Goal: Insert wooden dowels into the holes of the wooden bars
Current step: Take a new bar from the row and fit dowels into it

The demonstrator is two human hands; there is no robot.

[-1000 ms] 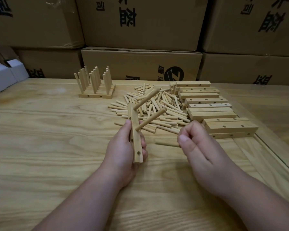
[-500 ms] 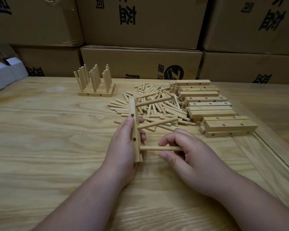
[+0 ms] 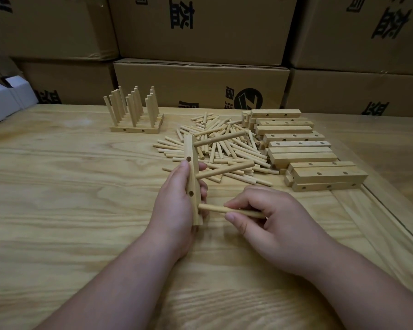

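Two dowels already stand in the bar [image 3: 193, 177], gripped upright over the surface by the left hand [image 3: 177, 206]; the right hand [image 3: 270, 222] pinches a third dowel [image 3: 215, 209], tip at the lowest hole. Misaligned, it could jam or skid off.

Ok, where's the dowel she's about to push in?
Head view, centre: the dowel lies level, pinched in the right hand, its left tip at the near end of the bar gripped by the left hand.
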